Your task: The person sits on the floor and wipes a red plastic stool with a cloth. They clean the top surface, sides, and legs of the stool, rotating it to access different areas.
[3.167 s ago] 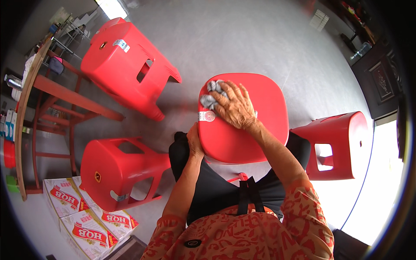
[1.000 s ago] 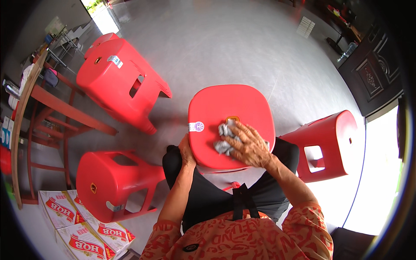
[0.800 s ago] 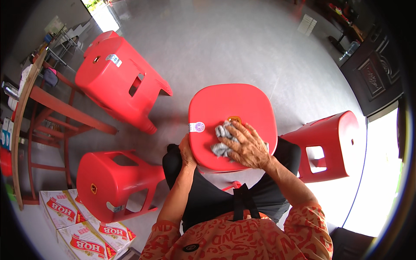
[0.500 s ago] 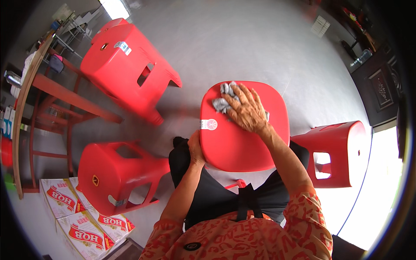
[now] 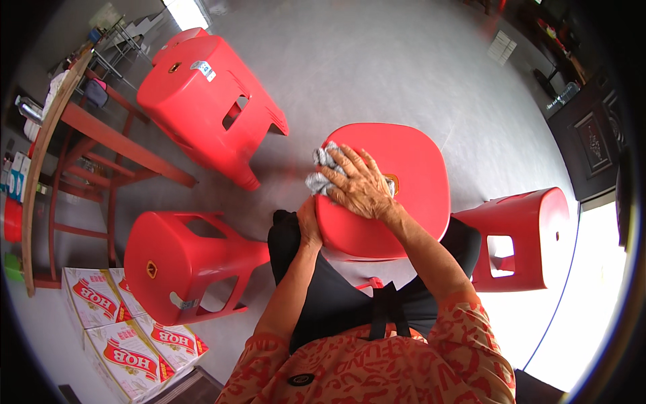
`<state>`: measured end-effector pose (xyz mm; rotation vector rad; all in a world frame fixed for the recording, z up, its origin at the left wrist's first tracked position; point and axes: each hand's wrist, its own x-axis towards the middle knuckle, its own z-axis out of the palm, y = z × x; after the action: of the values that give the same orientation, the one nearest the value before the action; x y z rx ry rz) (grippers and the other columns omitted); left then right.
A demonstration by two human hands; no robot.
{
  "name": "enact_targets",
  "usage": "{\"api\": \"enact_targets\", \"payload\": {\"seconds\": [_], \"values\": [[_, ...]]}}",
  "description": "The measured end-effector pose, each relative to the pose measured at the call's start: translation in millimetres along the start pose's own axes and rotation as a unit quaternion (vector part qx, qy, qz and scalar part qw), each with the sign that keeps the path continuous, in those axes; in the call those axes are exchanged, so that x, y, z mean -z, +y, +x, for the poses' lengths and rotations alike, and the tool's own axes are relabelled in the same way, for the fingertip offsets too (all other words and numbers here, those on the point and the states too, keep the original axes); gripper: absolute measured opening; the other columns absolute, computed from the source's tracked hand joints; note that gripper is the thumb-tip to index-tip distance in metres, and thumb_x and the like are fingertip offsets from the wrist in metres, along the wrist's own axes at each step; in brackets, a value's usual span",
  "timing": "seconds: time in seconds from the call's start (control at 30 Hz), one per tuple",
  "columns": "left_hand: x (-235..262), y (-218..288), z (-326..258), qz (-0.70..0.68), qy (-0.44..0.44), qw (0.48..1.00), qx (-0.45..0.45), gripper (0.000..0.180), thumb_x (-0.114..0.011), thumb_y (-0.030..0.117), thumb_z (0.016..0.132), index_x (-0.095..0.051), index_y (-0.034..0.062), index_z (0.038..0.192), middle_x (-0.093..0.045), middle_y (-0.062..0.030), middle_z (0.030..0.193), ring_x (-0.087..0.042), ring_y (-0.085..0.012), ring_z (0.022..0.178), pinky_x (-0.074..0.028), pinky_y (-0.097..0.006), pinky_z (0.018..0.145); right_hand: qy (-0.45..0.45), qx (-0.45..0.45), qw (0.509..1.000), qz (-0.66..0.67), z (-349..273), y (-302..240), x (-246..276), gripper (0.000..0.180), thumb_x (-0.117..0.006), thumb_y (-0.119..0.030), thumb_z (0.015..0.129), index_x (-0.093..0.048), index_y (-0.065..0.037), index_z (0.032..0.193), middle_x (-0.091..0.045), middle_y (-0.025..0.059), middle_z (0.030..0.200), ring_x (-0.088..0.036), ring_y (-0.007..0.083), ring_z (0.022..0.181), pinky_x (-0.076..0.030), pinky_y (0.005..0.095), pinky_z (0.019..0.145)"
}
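The right hand (image 5: 360,185) lies flat on top of a red stool (image 5: 397,195) that rests on the person's lap. Its fingers (image 5: 340,165) are spread a little and press down on a crumpled grey cloth (image 5: 321,172). The hand is not squeezed around the cloth; it just pins it to the seat. The cloth sits under the fingertips, right at the left edge of the seat, and part of it sticks out over that edge.

The left hand (image 5: 308,222) is just below the cloth. It grips the left rim of the same stool, with the thumb side showing and the fingers tucked under, out of sight.

To the right of the right hand, most of the red seat top is bare, all the way to the far rounded edge. A small mark in the middle of the seat peeks out beside the hand.

Past the cloth, farther left, there is a strip of grey floor (image 5: 377,67), then a tipped stool (image 5: 208,108) up high and another stool on its side (image 5: 182,262) lower down. A fourth stool (image 5: 521,236) stands close on the right, beside the lap. Ahead of the fingers the floor is wide. Cardboard boxes (image 5: 128,330) and a wooden table (image 5: 47,155) sit far off to the left.
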<state>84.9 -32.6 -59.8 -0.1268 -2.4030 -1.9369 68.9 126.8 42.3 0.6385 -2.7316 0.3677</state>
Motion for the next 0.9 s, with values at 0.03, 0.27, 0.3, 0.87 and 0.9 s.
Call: {"api": "enact_targets", "payload": {"seconds": [0.03, 0.27, 0.3, 0.87, 0.9], "values": [[-2.0, -2.6, 0.3, -0.049, 0.008, 0.998, 0.030, 0.037, -0.039, 0.027, 0.096, -0.065, 0.0003, 0.096, -0.067, -0.0069, 0.091, -0.060, -0.0157, 0.082, -0.047, -0.030, 0.073, -0.018, 0.010, 1.000, 0.004, -7.1, -5.1, 6.3, 0.047, -0.059, -0.036, 0.088, -0.054, -0.021, 0.132, -0.038, 0.0085, 0.148, -0.031, 0.0317, 0.139, -0.026, 0.0539, 0.111], [-5.0, -45.6, 7.1, -0.278, -0.042, 0.951, 0.130, 0.033, -0.039, 0.027, 0.096, -0.062, 0.0019, 0.096, -0.066, -0.0086, 0.089, -0.063, -0.0177, 0.081, -0.051, -0.033, 0.072, -0.069, 0.042, 0.995, 0.053, -65.8, -34.6, 38.5, 0.054, -0.063, -0.039, 0.086, -0.049, -0.027, 0.137, -0.038, 0.0054, 0.148, -0.034, 0.0304, 0.138, -0.028, 0.0556, 0.110], [-3.4, -54.0, 6.6, -0.194, -0.060, 0.975, 0.086, 0.033, -0.039, 0.026, 0.096, -0.060, 0.0008, 0.100, -0.066, -0.0103, 0.092, -0.064, -0.0197, 0.083, -0.052, -0.034, 0.074, -0.077, 0.035, 0.995, 0.057, -68.1, -35.8, 39.7, 0.057, -0.063, -0.040, 0.086, -0.045, -0.028, 0.139, -0.038, 0.0051, 0.148, -0.033, 0.0304, 0.138, -0.028, 0.0559, 0.111], [-1.1, 4.7, -3.1, -0.199, 0.008, 0.973, 0.115, 0.032, -0.043, 0.024, 0.096, -0.065, 0.0002, 0.098, -0.066, -0.0078, 0.087, -0.061, -0.0174, 0.079, -0.048, -0.031, 0.072, -0.006, -0.064, 0.998, 0.018, 33.0, 11.2, -4.8, 0.055, -0.061, -0.036, 0.084, -0.047, -0.023, 0.135, -0.042, 0.0083, 0.143, -0.033, 0.0310, 0.137, -0.025, 0.0531, 0.112], [-1.1, 7.7, -3.2, -0.178, 0.012, 0.978, 0.110, 0.034, -0.042, 0.025, 0.096, -0.065, -0.0001, 0.097, -0.066, -0.0070, 0.087, -0.060, -0.0167, 0.079, -0.048, -0.030, 0.071, 0.003, -0.070, 0.997, 0.019, 35.1, 10.9, -7.7, 0.053, -0.062, -0.039, 0.083, -0.049, -0.023, 0.133, -0.044, 0.0076, 0.141, -0.035, 0.0313, 0.136, -0.026, 0.0533, 0.112]]}}
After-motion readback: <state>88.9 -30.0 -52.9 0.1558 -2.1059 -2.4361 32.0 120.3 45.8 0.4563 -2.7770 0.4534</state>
